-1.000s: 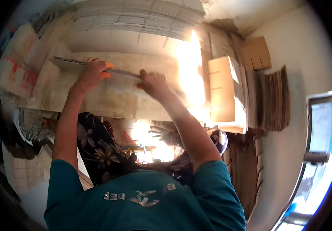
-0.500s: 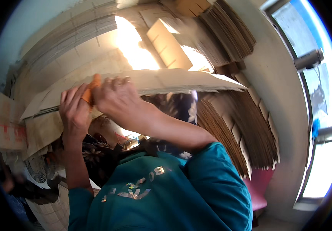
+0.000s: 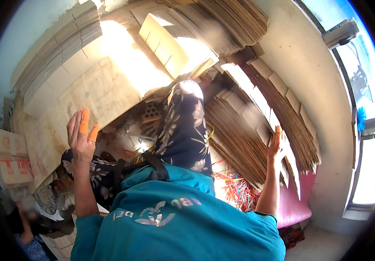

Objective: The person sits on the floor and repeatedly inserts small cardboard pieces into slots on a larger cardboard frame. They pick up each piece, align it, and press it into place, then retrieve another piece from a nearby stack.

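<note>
My left hand (image 3: pixel 81 138) is over the near edge of the wooden tabletop (image 3: pixel 100 82), fingers stretched out and thumb apart, holding nothing. Orange covers sit on its thumb and one finger. Far to the right, my right hand (image 3: pixel 276 145) reaches into the cardboard stacks, its fingers together along the edge of a pale cardboard sheet (image 3: pixel 292 167). An orange cover shows at one fingertip there. The sheet stands on edge between a brown stack (image 3: pixel 235 135) on its left and another stack (image 3: pixel 283 113) on its right. Part of the grip is hidden.
Slotted pale cardboard pieces (image 3: pixel 61 58) stand at the table's far left, with more stacks (image 3: pixel 222 26) at the back. A printed carton (image 3: pixel 12 158) is at left. Coloured strapping scraps (image 3: pixel 239 185) lie below, near a pink seat (image 3: pixel 294 200). Another person's arm (image 3: pixel 24 222) shows lower left.
Both hands were together on a long pale cardboard sheet in front of me. That sheet has left them; my right hand has swung right to the stacks, while my left stays near the table edge.
</note>
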Demonstrator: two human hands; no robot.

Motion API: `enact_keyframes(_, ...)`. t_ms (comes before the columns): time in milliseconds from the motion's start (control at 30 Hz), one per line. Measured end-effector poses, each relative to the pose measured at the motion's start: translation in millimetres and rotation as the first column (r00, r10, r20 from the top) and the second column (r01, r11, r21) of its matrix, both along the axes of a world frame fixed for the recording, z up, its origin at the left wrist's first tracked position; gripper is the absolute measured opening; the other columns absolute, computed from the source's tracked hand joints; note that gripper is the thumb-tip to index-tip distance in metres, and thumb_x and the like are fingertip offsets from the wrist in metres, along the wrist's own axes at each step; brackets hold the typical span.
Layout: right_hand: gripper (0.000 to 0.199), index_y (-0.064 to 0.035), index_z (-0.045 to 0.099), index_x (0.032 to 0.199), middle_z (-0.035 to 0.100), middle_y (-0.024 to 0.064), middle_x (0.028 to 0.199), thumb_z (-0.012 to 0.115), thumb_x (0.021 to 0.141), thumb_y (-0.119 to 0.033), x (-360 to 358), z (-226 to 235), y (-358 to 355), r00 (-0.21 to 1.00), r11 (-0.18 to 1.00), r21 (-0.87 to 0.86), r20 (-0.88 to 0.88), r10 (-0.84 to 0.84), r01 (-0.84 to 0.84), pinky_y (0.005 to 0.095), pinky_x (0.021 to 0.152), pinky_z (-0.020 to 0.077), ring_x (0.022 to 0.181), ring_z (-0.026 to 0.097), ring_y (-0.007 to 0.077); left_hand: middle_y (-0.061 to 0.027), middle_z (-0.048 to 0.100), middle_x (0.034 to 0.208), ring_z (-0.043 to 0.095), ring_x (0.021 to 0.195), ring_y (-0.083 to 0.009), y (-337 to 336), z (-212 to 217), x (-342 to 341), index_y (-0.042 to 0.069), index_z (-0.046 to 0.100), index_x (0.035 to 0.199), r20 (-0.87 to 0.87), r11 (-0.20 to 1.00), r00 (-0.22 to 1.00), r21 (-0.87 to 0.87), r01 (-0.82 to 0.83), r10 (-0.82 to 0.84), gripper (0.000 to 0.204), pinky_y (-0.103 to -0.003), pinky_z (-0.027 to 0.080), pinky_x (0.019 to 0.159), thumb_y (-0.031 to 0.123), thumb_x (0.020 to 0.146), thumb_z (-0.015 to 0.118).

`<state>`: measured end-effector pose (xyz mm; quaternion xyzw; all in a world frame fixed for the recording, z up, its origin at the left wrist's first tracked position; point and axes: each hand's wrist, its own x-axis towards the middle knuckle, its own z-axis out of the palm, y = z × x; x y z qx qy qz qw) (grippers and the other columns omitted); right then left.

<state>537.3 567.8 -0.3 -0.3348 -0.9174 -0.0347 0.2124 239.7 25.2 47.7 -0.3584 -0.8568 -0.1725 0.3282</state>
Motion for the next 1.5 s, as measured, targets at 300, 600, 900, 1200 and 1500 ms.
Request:
enact_keyframes(300, 0.022, -0.006, 0.058, 0.11, 0.063, 0.0154, 0.104, 0.046, 0.091, -0.007, -94.1, -35.2, 3.0, 0.939, 0.991, -0.125, 0.335, 0.079, -0.039, 0.0425, 0.079, 0.0506, 0.096, 0.061, 0.0336, -0.0164, 0.06, 0.113, 0.055, 0.106, -0.0335, -17.1, -21.7, 3.6, -0.001, 0.056, 0.118, 0.185, 0.992, 0.976, 0.017, -0.122, 0.117, 0.051, -0.041, 0.047, 0.09, 0.002, 0.07, 0.074)
enact_keyframes(600, 0.046, -0.0075, 0.055, 0.121, 0.059, 0.0122, 0.109, 0.065, 0.084, -0.033, -355.7, -41.5, -104.3, 0.701, 0.795, -0.033, -0.496, 0.513, -0.605, 0.0375, 0.087, 0.0471, 0.101, 0.057, 0.0288, -0.0144, 0.063, 0.096, 0.059, 0.091, -0.0332, -31.3, -37.7, -6.7, 0.001, 0.06, 0.101, 0.285, 0.982, 0.95, 0.094, -0.163, 0.13, 0.036, -0.04, 0.05, 0.078, 0.003, 0.068, 0.074)
enact_keyframes(900, 0.06, -0.0047, 0.052, 0.122, 0.06, 0.0157, 0.108, 0.068, 0.078, -0.043, -441.3, -8.3, -135.1, 0.882, 0.882, -0.259, 0.164, 0.442, -0.394, 0.04, 0.087, 0.0462, 0.1, 0.058, 0.0306, -0.0142, 0.064, 0.092, 0.059, 0.085, -0.0323, -77.2, -59.9, -43.7, 0.0, 0.059, 0.095, 0.394, 0.957, 0.904, 0.156, -0.244, 0.167, 0.03, -0.039, 0.049, 0.073, 0.003, 0.069, 0.074)
enact_keyframes(1200, 0.025, -0.007, 0.062, 0.086, 0.058, 0.0115, 0.069, 0.063, 0.087, -0.032, -431.7, -41.3, -79.6, 0.744, 0.794, 0.199, -0.279, 0.608, -0.574, 0.0352, 0.062, 0.0461, 0.06, 0.054, 0.0228, -0.0133, 0.06, 0.111, 0.053, 0.106, -0.0292, -91.9, -66.9, -174.9, 0.002, 0.056, 0.112, 0.329, 0.931, 0.905, 0.15, -0.333, 0.271, 0.044, -0.037, 0.044, 0.09, 0.013, 0.073, 0.072)
enact_keyframes(1500, 0.021, -0.0048, 0.071, 0.089, 0.068, 0.0039, 0.08, 0.063, 0.09, -0.024, -428.8, 13.2, -104.9, 0.621, 0.811, -0.103, -0.701, 0.352, -0.576, 0.0266, 0.066, 0.049, 0.071, 0.057, 0.0108, -0.0132, 0.05, 0.12, 0.043, 0.115, -0.0299, -74.2, -56.7, -280.5, 0.002, 0.048, 0.117, 0.237, 0.902, 0.873, -0.039, -0.43, 0.427, 0.056, -0.043, 0.032, 0.098, 0.016, 0.069, 0.074)
